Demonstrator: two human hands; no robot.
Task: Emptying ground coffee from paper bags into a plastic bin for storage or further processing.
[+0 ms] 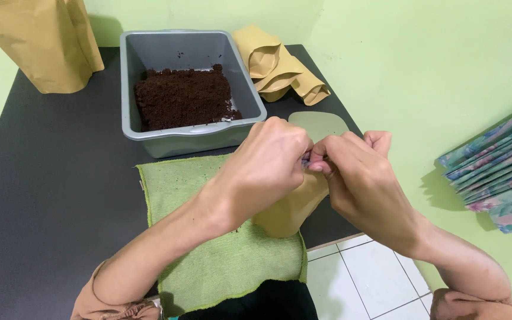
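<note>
I pinch a tan paper pouch [288,207] at its top edge. It hangs upright over my green cloth.

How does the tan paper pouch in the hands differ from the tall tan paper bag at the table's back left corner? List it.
The small tan paper pouch is pinched at its top by both hands, left hand and right hand; the tall tan paper bag stands untouched. The pouch hangs over the green cloth; the bag stands on the black table. Both are tan paper.

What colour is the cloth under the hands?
Light green, speckled with dark crumbs; the cloth shows best in the head view.
</note>
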